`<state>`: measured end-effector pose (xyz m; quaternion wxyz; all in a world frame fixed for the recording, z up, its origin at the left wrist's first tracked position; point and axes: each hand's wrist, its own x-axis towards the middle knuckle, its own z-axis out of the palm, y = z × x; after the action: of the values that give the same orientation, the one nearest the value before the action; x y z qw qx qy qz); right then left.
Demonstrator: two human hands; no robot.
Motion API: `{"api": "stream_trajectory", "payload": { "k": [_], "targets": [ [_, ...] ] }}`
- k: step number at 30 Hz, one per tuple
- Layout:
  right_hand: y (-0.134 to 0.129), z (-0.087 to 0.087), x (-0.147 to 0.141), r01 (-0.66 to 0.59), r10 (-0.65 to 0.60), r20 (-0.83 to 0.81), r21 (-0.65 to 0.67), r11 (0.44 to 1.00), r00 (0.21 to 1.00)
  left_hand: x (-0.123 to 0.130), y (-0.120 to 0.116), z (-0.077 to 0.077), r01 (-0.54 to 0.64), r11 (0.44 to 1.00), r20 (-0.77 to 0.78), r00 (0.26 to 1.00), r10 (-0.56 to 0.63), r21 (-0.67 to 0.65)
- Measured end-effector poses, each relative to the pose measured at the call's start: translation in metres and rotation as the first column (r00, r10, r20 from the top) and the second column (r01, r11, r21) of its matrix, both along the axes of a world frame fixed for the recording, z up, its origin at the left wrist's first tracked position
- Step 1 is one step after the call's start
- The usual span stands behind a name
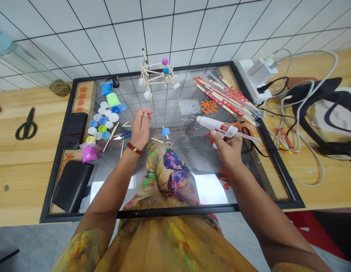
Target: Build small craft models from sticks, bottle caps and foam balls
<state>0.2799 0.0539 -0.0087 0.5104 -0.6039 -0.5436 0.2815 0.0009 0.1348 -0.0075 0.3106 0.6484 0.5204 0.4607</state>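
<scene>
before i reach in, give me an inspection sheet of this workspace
Surface: glossy black-framed panel on a wooden table
Job's things: white glue gun; stick model with coloured balls at the panel's far side; loose sticks
Clutter: small round pieces, black scissors, stick packets
Hands: right hand holds the glue gun; left hand above the panel, fingers curled, contents unclear
Cables: white cables and black ones loop near the power strip
Surroundings: white tiled wall behind

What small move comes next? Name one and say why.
Probably ease the white glue gun toward the blue piece: the right hand holds the gun, its nozzle pointing roughly toward the left hand, and the piece lies between both hands, apart from the nozzle.
</scene>
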Motion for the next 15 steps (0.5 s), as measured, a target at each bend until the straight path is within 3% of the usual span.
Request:
{"api": "stream_trajectory", "payload": {
  "k": [4, 10, 15],
  "targets": [
    [-0.008, 0.004, -0.008, -0.064, 0.067, -0.09, 0.03, 0.997, 0.994, 0.023, -0.001, 0.015, 0.025, 1.0, 0.234, 0.972, -0.023, -0.006],
    [-0.015, 0.006, -0.017, -0.121, 0.119, -0.111, -0.012, 0.993, 0.987, 0.045, -0.013, 0.026, 0.247, 0.952, 0.487, 0.863, -0.132, -0.18],
    [-0.017, 0.001, -0.017, -0.143, 0.149, -0.136, 0.057, 0.988, 0.979, 0.048, -0.017, 0.026, 0.205, 0.96, 0.526, 0.847, -0.077, -0.189]
  ]
}}
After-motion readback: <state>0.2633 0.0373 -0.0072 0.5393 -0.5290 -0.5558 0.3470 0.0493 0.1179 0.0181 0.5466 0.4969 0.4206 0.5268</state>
